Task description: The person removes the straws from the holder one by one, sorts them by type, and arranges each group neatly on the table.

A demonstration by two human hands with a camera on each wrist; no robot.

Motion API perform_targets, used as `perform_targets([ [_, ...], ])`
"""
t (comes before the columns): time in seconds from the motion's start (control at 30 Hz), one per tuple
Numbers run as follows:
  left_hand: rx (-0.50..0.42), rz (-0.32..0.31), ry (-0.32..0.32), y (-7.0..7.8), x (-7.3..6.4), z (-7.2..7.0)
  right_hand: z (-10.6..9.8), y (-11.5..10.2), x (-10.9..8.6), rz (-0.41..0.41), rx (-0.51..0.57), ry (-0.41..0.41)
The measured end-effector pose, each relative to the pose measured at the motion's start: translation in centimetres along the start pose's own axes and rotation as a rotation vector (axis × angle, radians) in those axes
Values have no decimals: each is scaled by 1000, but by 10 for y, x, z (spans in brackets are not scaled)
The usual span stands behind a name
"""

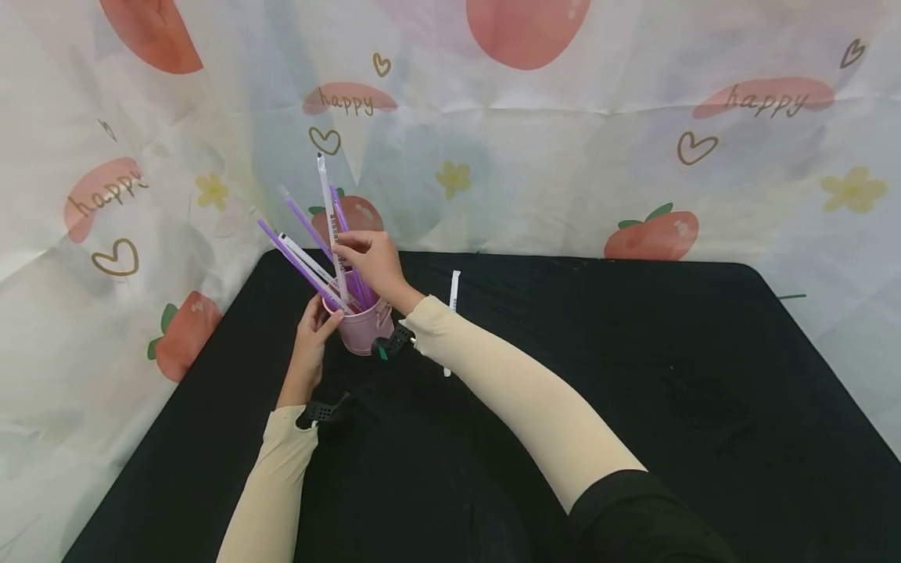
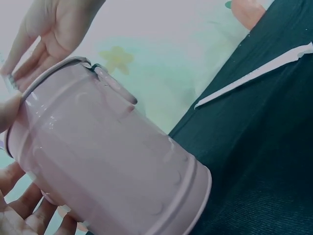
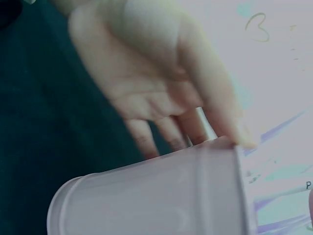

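A pink metal cup (image 1: 362, 328) stands near the left back of the black table (image 1: 633, 407), holding several purple and white wrapped straws (image 1: 296, 258). My left hand (image 1: 313, 328) grips the cup's left side; its fingers (image 2: 14, 196) curl under the pink cup (image 2: 107, 161) in the left wrist view. My right hand (image 1: 366, 254) reaches over the rim and pinches a white wrapped straw (image 1: 326, 195) that stands upright in the cup. The right wrist view shows that right hand (image 3: 146, 83) just above the pink cup (image 3: 156, 196).
One white wrapped straw (image 1: 454, 289) lies loose on the black cloth just right of the cup, partly under my right forearm, and shows as the same straw (image 2: 254, 73) in the left wrist view. A printed fruit backdrop (image 1: 563, 156) closes off the back and left.
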State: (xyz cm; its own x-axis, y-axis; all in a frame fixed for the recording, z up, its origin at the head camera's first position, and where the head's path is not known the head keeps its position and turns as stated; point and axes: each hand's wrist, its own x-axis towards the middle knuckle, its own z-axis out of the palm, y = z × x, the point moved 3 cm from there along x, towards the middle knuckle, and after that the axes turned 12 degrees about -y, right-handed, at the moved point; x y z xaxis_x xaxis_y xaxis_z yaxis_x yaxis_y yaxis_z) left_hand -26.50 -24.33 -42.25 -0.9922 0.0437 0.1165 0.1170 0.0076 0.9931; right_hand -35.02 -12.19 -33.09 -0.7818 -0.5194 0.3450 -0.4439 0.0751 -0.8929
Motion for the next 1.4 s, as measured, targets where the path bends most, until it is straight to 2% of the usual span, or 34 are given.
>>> perform_targets([
  [0.27, 35, 4, -19, 2, 2, -2, -15, -18, 0, -71, 68, 37],
  [0.53, 90, -5, -27, 3, -1, -2, -47, -36, -5, -108, 97, 80],
  [0.73, 69, -4, 34, 2, -3, -3, -74, -47, -19, -88, 173, 74],
  [0.97, -26, -25, 55, -3, -6, 1, -105, -43, -43, -72, 180, 57],
  [1.13, -54, -31, 73, -4, -7, 3, -122, -29, -64, -18, 182, 52],
  [1.4, -74, -58, 93, -1, -7, 5, -144, 9, -95, 192, 119, 29],
])
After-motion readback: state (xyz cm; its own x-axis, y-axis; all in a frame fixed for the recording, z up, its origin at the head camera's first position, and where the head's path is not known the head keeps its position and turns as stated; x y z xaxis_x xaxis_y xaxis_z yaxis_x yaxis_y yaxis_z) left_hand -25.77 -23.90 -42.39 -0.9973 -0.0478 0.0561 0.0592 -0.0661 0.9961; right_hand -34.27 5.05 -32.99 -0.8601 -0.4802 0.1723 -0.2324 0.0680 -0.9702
